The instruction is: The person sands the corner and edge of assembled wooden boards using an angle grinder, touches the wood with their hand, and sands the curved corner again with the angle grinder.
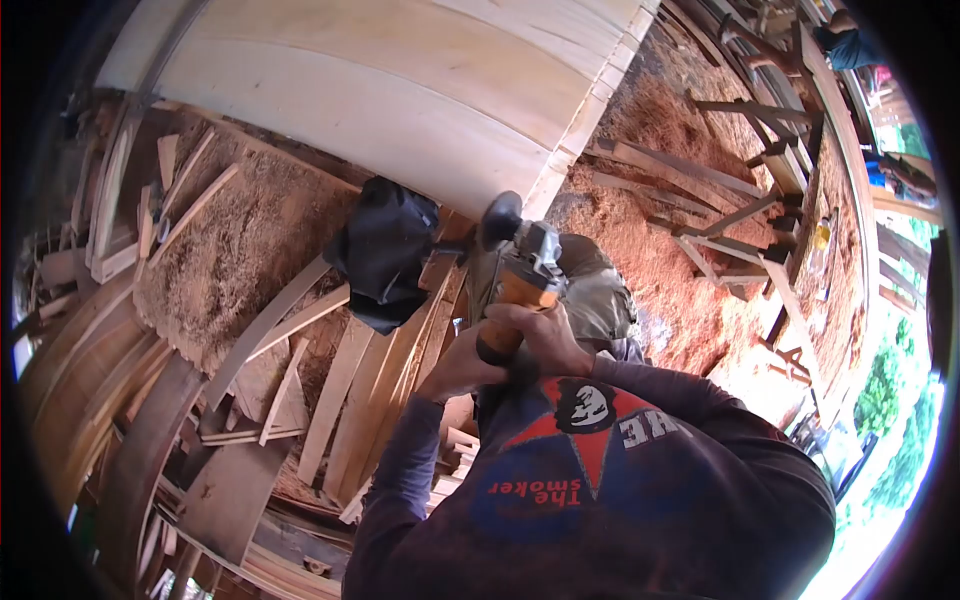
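Observation:
Both my hands are closed around the body of an angle grinder (530, 283) with a yellow-orange casing and a grey metal head. My left hand (455, 362) wraps the rear of the body, and my right hand (552, 335) grips it from the other side, just behind the head. A dark round disc (501, 220) at the front of the grinder is at the near corner of a large pale wooden panel (400, 110). I cannot tell whether the disc touches the wood. Left of the disc is a black plastic or cloth sheet (385, 260).
Sawdust (665, 250) covers the ground on both sides, with loose wood offcuts (690, 175) lying on it. Long planks (360, 400) and curved boards (165, 440) are stacked at the left. Another person (845, 45) is at the far upper right.

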`<state>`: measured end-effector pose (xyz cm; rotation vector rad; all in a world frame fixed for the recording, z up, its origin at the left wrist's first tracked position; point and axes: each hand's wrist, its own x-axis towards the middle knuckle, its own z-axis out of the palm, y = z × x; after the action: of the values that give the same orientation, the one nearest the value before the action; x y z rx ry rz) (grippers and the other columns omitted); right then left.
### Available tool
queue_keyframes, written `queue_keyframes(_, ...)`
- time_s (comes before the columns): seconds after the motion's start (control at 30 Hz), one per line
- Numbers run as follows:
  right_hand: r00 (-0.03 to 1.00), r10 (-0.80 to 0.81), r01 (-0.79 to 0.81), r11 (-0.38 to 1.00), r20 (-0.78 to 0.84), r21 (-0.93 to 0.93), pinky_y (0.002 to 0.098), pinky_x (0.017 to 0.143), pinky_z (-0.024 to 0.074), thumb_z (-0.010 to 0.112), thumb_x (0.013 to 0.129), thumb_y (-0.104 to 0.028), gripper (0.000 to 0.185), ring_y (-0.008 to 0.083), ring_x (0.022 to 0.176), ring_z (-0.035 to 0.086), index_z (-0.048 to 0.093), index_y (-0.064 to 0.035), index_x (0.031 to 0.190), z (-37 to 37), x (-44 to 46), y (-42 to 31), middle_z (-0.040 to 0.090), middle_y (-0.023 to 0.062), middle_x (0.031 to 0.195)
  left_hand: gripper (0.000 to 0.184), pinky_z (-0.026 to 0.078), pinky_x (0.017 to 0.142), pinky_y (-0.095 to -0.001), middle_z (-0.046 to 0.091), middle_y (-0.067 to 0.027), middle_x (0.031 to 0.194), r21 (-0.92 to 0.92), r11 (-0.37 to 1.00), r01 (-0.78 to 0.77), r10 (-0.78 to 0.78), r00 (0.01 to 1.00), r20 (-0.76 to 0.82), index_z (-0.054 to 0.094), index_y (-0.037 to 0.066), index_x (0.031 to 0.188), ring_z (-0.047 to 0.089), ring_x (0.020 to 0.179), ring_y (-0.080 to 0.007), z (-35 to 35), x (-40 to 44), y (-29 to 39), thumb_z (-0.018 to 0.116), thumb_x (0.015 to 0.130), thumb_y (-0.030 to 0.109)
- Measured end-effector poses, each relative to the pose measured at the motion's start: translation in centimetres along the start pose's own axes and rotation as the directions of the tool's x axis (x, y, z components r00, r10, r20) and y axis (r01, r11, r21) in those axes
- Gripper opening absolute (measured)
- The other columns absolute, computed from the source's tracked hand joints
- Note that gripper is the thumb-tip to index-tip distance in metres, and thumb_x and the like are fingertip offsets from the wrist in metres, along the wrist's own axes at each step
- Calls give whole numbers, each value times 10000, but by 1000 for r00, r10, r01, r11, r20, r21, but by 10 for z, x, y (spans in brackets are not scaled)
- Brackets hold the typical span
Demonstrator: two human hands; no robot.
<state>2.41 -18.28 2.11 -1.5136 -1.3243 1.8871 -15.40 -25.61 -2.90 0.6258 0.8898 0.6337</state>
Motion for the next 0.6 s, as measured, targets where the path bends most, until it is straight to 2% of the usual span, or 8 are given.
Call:
queue_keyframes(0.07,990,-136,131,979,-24,-159,386,900,577,677,908,-174,266,243,1080,701,737,-8,1106,7,3,-12,723,83,1122,735,509,1005,-340,684,-74,1220,-115,992,54,-48,997,55,601,44,1348,655,1125,-170,-4,-3,9,840,655,106)
queue_keyframes(0.17,985,-161,170,959,60,-228,393,911,581,678,902,-169,299,247,1082,702,712,-4,1149,3,8,-12,715,97,1150,756,502,1014,-336,678,-62,1237,-218,970,105,-109,994,-8,599,32,1347,644,1128,-158,-5,-4,13,842,632,68)
queue_keyframes(0.23,998,-63,62,984,4,166,418,912,588,697,861,-142,348,281,1060,706,672,-30,1189,-9,3,14,704,116,1148,794,534,1016,-396,706,-140,1249,74,981,-180,184,982,-45,546,-22,1401,702,1151,-276,5,-1,4,823,662,61)
queue_keyframes(0.27,998,-50,45,986,25,159,418,912,588,697,861,-142,348,281,1060,706,672,-30,1189,-17,-4,7,704,116,1148,794,534,1016,-396,706,-140,1249,58,982,-179,182,981,-66,546,-22,1401,702,1151,-276,18,-3,16,823,662,61)
queue_keyframes(0.33,925,297,-377,664,235,646,441,920,581,719,808,-152,422,295,1022,698,629,-56,1209,-31,-16,-16,692,123,1107,853,555,980,-449,729,-258,1153,444,886,135,-34,973,-228,518,-62,1395,723,1103,-391,45,-6,60,847,653,202)
queue_keyframes(0.37,922,299,-387,665,247,639,441,920,581,719,808,-152,422,295,1022,698,629,-56,1209,-35,-17,-14,692,123,1107,853,555,980,-449,729,-258,1153,438,888,139,-33,970,-241,518,-62,1395,723,1103,-391,51,-1,56,847,653,202)
queue_keyframes(0.43,866,379,-485,475,326,735,447,938,568,727,786,-179,437,294,1000,687,618,-62,1193,-41,-17,-10,685,112,1069,865,574,915,-480,718,-327,1042,531,807,258,-97,945,-312,528,-73,1345,718,1038,-459,58,11,42,853,641,311)
queue_keyframes(0.6,789,532,-591,521,307,616,419,950,552,724,799,-206,459,265,1014,681,621,-48,1217,-43,-8,-5,692,102,1083,776,586,872,-491,727,-318,1008,548,802,238,-33,933,-358,554,-56,1275,724,997,-470,55,10,29,854,658,305)
